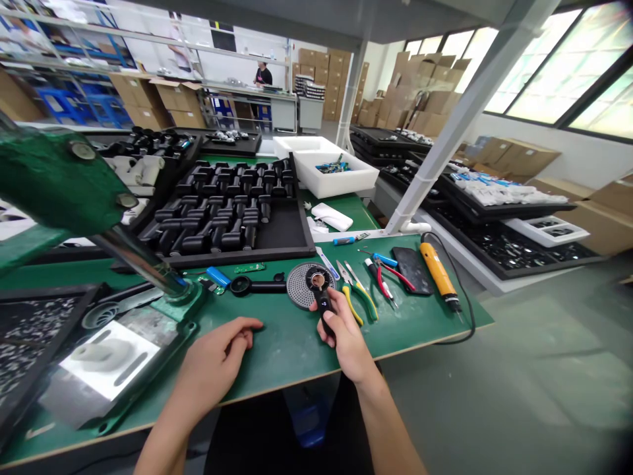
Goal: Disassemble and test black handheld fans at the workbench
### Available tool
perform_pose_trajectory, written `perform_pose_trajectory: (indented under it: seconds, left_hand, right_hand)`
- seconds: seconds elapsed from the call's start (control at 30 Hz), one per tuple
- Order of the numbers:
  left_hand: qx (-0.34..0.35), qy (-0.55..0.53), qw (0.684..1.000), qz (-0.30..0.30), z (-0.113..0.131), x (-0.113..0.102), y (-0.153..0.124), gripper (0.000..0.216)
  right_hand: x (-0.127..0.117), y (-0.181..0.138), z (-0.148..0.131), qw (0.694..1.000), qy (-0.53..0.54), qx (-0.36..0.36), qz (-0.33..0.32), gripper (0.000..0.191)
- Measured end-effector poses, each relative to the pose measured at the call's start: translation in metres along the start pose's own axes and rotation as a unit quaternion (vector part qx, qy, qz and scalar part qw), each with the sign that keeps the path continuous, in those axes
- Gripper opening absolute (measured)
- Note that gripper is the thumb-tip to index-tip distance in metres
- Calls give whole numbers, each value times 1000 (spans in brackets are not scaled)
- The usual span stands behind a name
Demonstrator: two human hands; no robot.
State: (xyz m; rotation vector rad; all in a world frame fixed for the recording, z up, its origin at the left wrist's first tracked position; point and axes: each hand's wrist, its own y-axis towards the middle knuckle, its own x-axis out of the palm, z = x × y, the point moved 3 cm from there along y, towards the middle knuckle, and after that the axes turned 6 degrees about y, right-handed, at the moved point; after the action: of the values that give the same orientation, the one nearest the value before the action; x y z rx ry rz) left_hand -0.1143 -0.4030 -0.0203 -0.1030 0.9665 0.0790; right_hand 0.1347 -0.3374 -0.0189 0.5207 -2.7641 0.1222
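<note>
My right hand (345,333) is shut on a black hand shower body (324,310), its round head raised above the mat with a hole in the middle. Just beyond it lies a grey perforated spray disc (301,285). My left hand (217,349) rests on the green work mat (284,349), loosely curled and holding nothing. The nearest thing ahead of it is a second black hand shower body (252,285), lying on its side. A blue battery (218,277) and a small green circuit board (249,268) lie further left.
Yellow-handled pliers (357,295), red-handled pliers (388,277) and a corded yellow electric screwdriver (438,267) lie right of my hands. A green press (59,178) and jig (109,356) stand left. Behind the mat are a black tray of handles (227,208) and a white bin (336,173).
</note>
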Motion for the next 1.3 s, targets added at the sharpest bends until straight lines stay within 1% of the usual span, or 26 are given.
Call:
perform_pose_trajectory:
  seconds: [0.23, 0.4, 0.7, 1.1, 1.23, 1.3]
  left_hand:
    - [2, -2, 1000, 3, 2, -1, 0, 38]
    - [4, 0, 1000, 6, 2, -1, 0, 38]
    - [-3, 2, 1000, 5, 2, -1, 0, 39]
    - [7, 7, 1000, 12, 4, -4, -2, 39]
    - [14, 4, 1000, 17, 7, -5, -1, 38]
    - [12, 4, 1000, 15, 8, -5, 0, 38]
  right_hand:
    - [1, -1, -1, 1000, -15, 2, 2, 41]
    - [1, 0, -2, 1000, -1, 3, 1, 38]
    - [-3, 3, 7, 1000, -10, -6, 0, 40]
    - [-3, 2, 7, 1000, -10, -11, -4, 39]
    - [-2, 3, 7, 1000, -6, -15, 17, 36]
    - [-2, 3, 6, 999, 4, -38, 26, 35]
